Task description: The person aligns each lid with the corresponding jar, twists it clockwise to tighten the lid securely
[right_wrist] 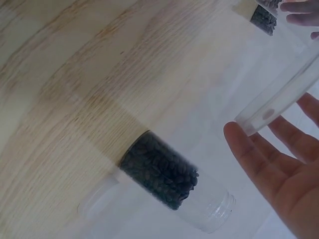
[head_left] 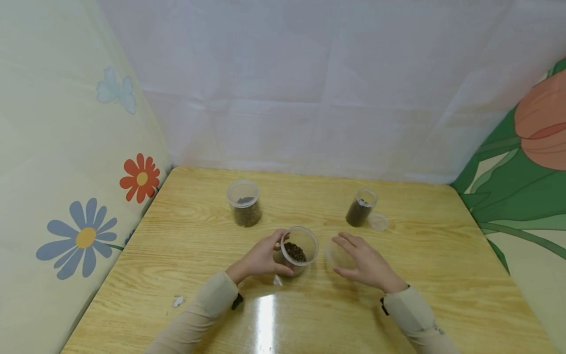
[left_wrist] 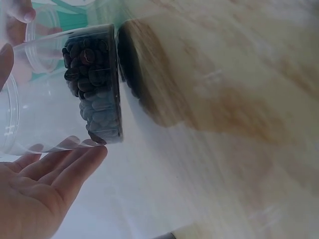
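My left hand grips a wide clear jar from its left side, thumb at the front and fingers behind. Dark brown coffee beans fill the lower part of this uncovered jar, whose base is at or just above the tabletop. To its right, my right hand holds a round clear lid by the edge, fingers and thumb around its rim. The lid is tilted and apart from the jar. In the head view its clear outline is faint against the wood.
Back left stands another wide clear jar with dark contents. A narrower uncovered jar of dark beans stands back right, with a small clear lid beside it. A white scrap lies front left on the wooden table.
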A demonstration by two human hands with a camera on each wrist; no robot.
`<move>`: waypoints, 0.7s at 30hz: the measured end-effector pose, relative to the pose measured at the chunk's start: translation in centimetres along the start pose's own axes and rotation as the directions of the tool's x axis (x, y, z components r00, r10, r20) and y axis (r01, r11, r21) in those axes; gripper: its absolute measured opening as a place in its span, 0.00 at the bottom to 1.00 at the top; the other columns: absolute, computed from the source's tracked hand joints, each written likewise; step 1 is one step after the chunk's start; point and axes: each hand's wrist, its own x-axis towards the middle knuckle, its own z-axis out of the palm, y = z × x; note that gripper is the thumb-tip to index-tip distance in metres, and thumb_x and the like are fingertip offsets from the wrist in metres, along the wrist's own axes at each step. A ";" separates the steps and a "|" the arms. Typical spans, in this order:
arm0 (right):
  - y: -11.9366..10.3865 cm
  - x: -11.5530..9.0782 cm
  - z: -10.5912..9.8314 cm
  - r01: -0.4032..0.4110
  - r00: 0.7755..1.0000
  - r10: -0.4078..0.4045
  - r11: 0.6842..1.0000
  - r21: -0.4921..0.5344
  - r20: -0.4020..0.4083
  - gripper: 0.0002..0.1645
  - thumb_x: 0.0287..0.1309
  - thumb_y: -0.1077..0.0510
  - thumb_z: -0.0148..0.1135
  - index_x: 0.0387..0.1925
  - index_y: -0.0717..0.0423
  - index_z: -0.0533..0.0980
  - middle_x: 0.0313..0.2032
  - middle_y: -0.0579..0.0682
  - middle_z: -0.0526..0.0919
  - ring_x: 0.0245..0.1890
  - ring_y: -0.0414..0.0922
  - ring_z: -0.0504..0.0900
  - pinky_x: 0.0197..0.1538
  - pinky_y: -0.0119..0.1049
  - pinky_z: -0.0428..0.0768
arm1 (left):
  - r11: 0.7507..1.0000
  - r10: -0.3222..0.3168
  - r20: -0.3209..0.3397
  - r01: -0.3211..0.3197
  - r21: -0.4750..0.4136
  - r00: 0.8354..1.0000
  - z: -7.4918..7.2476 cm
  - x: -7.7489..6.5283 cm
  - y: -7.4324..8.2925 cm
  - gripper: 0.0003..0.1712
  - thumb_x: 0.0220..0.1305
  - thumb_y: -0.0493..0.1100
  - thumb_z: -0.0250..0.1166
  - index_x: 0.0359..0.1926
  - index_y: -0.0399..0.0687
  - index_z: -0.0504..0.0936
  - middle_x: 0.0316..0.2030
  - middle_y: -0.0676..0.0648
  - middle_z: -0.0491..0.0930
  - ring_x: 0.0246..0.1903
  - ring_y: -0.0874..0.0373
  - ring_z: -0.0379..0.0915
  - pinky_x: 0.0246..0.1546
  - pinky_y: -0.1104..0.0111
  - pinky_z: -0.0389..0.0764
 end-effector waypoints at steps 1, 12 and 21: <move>0.0 0.0 0.0 -0.003 1.000 0.003 1.000 0.001 -0.001 0.40 0.45 0.49 0.69 0.59 0.61 0.67 0.57 0.65 0.67 0.53 0.62 0.69 0.48 0.56 0.72 | 1.000 -0.001 0.000 0.001 0.003 1.000 0.0 0.0 0.0 0.52 0.40 0.52 0.75 0.63 0.41 0.59 0.57 0.39 0.68 0.53 0.47 0.67 0.50 0.56 0.71; 0.4 -0.1 -0.3 -0.002 0.999 0.003 1.000 0.003 -0.042 0.41 0.44 0.49 0.70 0.59 0.60 0.67 0.57 0.65 0.68 0.54 0.62 0.68 0.48 0.57 0.72 | 0.998 -0.002 0.008 0.002 0.063 1.000 -0.3 0.4 0.7 0.53 0.40 0.55 0.74 0.64 0.40 0.59 0.57 0.41 0.69 0.53 0.48 0.68 0.51 0.56 0.71; 0.3 -0.1 -0.4 -0.022 0.999 0.022 1.000 0.016 -0.042 0.40 0.46 0.48 0.69 0.59 0.60 0.66 0.57 0.64 0.68 0.54 0.61 0.68 0.49 0.57 0.72 | 0.994 -0.015 0.028 0.012 0.106 1.000 -0.2 0.6 0.9 0.55 0.38 0.55 0.75 0.64 0.39 0.58 0.59 0.40 0.67 0.54 0.50 0.67 0.54 0.58 0.69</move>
